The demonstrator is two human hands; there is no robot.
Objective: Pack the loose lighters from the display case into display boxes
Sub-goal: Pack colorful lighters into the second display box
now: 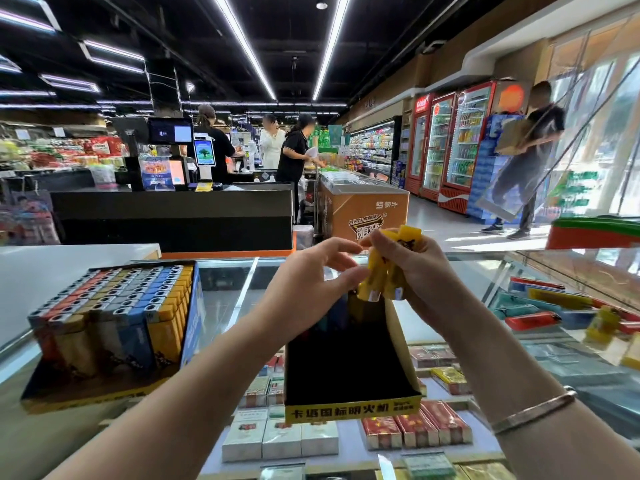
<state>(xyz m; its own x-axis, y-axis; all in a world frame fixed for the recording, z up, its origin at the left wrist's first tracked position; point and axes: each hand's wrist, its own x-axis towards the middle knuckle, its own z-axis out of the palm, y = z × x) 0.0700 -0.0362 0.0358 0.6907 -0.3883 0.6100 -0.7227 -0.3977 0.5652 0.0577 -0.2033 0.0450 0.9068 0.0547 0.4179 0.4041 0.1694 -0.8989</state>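
Right hand [412, 268] clenched around a bunch of yellow lighters [384, 275], fingers wrapped tight on their upper halves; long axes roughly upright, leaning a little to the left, lower ends aimed down at the open display box [349, 368] directly beneath. Which end carries the striker — not discernible through the blur. Left hand [311, 282] alongside, thumb and forefinger apart and just touching the bunch, probably to peel off or steady a single lighter for insertion. Bunch held right over the box's far end, presumably so each drop is short and stays vertical. Box resting on the glass counter [235, 292], dark interior largely unfilled, a few lighters dimly visible at the back. Filled display box [114, 323] at left, its lighters standing upright in rows — likely the target arrangement. Remaining loose lighters [540, 311] lying flat in the display case at right, within easy reach of the right hand.
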